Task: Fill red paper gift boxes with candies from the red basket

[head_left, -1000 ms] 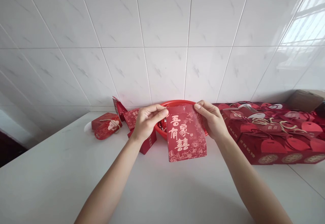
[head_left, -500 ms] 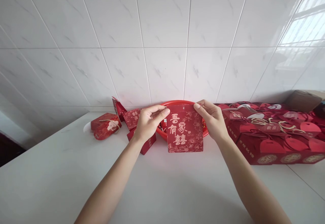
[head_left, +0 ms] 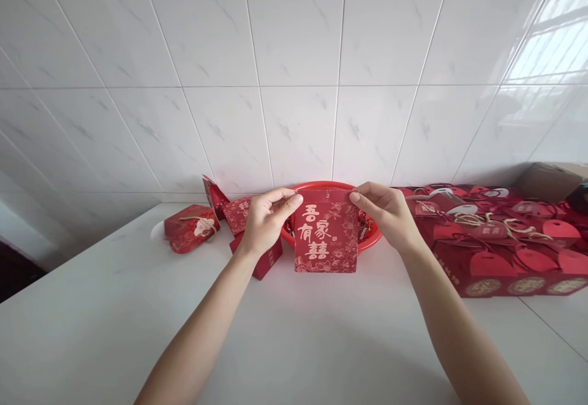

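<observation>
Red printed card [head_left: 326, 239] is pinched at upper corners by L hand [head_left: 269, 220] & R hand [head_left: 386, 214], prob. so face hangs flat; red basket [head_left: 316, 184], behind, is partly hidden.

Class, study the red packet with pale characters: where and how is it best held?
The red packet is probably best pinched at its two top corners, left hand from the left, right hand from the right: it hangs flat, and those corners leave its printed front uncovered.
</observation>
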{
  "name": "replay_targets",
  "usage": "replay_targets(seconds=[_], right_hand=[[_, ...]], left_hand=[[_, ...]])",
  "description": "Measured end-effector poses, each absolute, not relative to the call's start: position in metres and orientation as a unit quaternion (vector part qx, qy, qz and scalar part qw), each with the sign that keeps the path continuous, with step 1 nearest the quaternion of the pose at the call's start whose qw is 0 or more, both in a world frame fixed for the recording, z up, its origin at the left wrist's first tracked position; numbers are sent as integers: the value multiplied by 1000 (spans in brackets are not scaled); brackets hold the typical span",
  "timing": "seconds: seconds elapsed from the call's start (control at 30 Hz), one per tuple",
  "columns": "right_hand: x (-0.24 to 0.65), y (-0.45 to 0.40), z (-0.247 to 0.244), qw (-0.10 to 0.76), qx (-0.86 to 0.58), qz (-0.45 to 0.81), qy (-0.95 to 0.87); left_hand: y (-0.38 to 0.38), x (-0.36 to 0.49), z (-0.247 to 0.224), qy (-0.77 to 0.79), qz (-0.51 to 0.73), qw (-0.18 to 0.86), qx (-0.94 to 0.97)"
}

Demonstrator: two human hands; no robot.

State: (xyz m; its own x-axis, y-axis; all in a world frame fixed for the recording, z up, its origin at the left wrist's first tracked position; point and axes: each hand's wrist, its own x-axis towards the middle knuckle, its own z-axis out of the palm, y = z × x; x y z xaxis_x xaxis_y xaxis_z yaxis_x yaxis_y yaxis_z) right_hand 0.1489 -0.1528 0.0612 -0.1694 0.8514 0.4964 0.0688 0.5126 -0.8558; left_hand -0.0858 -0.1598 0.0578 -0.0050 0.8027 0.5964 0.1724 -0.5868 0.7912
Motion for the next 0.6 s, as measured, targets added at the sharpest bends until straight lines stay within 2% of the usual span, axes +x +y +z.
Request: replay_targets(seconds=[0.6], right_hand=[[150,-154,61,566,-345,327,-673]], left_hand=[[-161,-84,57,383,589,294,647]])
